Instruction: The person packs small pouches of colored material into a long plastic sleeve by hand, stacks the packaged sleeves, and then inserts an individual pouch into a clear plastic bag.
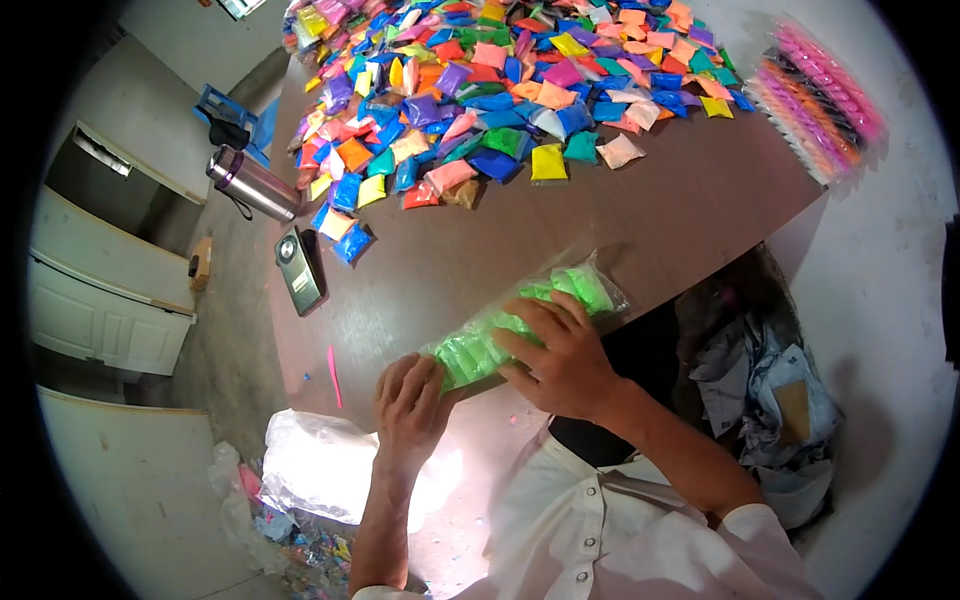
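A long clear bag of bright green packets [470, 356] lies slantwise along the near edge of the brown table [430, 270]. At its left end, my left hand [408, 400] has its fingers bent and pressed together on the plastic. My right hand [560, 355] rests over the middle and right part of the bag, fingers curled onto the green packets. The bag's right end, with loose clear film, sticks out past my right hand.
Many colourful small packets [490, 110] are heaped across the far side. Bundled long packs [815, 100] lie at the far right. A steel flask [255, 185], a phone [298, 270] and a pink strip [334, 377] are at the left. White plastic [320, 465] hangs below the table.
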Tool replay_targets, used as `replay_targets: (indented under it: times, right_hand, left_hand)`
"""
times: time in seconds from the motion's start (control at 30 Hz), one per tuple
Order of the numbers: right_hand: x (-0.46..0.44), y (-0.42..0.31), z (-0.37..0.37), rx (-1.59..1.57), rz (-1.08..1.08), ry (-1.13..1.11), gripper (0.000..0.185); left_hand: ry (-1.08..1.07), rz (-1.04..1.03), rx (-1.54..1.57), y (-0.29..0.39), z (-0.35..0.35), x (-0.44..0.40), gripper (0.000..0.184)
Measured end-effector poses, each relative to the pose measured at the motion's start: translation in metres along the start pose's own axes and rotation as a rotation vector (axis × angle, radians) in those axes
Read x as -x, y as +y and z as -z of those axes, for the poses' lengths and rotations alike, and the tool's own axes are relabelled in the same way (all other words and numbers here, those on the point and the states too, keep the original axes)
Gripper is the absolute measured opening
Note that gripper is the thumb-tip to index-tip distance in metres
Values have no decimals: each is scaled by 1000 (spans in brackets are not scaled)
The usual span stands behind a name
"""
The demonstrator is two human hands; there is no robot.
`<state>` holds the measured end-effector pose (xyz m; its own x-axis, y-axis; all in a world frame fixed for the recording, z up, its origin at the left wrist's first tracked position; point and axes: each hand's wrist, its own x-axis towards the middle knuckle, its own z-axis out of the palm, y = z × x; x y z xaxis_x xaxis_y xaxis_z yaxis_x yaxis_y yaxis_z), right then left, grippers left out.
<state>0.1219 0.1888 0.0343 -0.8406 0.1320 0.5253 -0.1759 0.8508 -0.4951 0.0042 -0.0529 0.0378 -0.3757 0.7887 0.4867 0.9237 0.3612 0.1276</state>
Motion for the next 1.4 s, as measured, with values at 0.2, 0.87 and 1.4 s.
replay_targets:
  times: [0.2, 0.87, 1.4]
  right_hand:
    - [-23, 29, 29, 225, -39, 91, 46]
    - [-14, 75, 16, 12, 22, 238, 13]
    - [9, 89, 29, 4, 141, 257, 37]
  left_hand:
    - [13, 11, -3, 2, 0, -1, 45]
    - [-256, 90, -45, 14, 22, -38, 73]
    - [-201, -2, -123, 15, 15, -31, 54]
